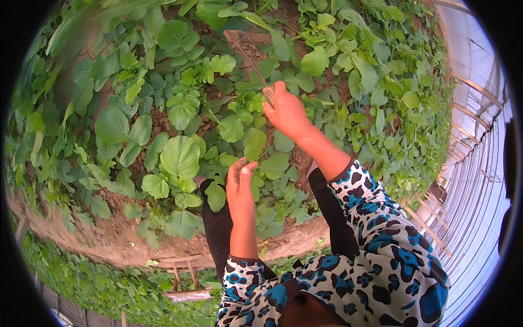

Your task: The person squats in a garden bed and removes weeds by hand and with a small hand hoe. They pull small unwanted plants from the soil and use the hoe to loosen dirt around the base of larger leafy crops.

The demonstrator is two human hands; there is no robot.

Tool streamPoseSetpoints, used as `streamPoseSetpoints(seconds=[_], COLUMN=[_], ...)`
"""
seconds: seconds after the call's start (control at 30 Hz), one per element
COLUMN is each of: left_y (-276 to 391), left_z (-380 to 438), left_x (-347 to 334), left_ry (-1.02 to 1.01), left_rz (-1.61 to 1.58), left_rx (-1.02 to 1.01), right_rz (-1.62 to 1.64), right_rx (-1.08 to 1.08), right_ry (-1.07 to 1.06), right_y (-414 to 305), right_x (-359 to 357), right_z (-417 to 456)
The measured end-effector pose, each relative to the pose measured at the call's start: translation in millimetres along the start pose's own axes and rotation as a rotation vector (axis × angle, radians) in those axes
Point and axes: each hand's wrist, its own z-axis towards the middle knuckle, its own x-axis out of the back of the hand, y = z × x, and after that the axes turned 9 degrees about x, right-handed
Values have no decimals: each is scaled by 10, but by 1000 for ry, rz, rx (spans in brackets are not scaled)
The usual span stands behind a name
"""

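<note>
My right hand grips the short wooden handle of a small hand hoe. Its thin metal shank slants up to a soil-coloured blade, which is at bare earth between leafy plants. Lower down, my left hand is among the leaves, fingers loosely bent and thumb apart from them, with nothing plainly held. Just above its fingertips is a broad green leaf; whether they touch is unclear. Lobed young plants, perhaps radish or another brassica, stand around both hands, with a large pale leaf left of my left hand.
Dense greens spread to the right over the soil bed. A bare earth edge runs along the near side. Behind me stands a small wooden stool. The ribbed plastic wall of a greenhouse curves along the right.
</note>
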Motion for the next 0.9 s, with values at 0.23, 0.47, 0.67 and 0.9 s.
streamPoseSetpoints(seconds=[0.23, 0.47, 0.67, 0.9], left_y=[-115, -138, -138, -117], left_z=[44, 70, 82, 101], left_x=[-80, -171, -196, -254], left_ry=[9, -2, -14, -30], left_rz=[-4, 39, 45, 88], left_rx=[29, 48, 56, 62], right_rz=[-221, -258, -310, -359], right_rx=[223, 113, 152, 283], right_ry=[-67, -220, -314, 63], right_y=[-152, 9, 80, 265], right_x=[-227, -758, -631, -228], right_z=[1283, 1507, 1305, 1283])
